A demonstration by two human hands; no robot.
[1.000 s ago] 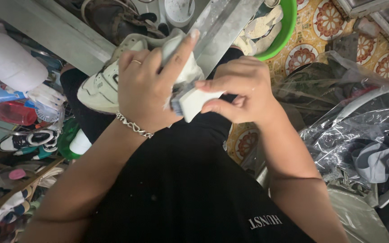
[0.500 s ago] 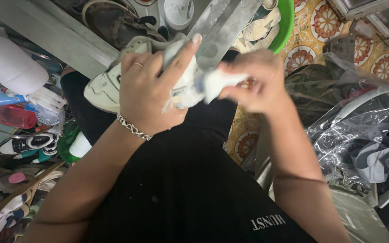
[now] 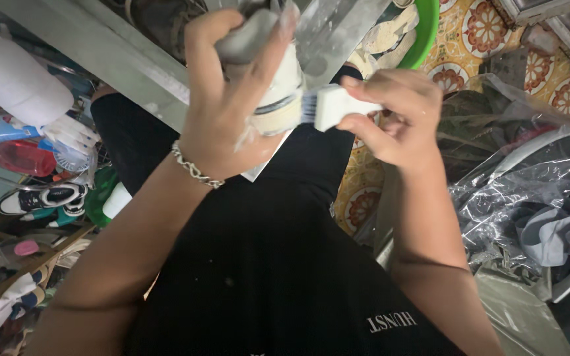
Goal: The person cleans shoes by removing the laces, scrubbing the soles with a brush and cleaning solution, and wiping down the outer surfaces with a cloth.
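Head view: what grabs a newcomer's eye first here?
The two hands meeting at top centre: the left hand, with a chain bracelet at its wrist, grips a pale shoe, and the right hand presses a white brush against its sole edge. Next comes the green basin over the patterned floor tiles at upper right, then the crinkled clear plastic bags at the right.
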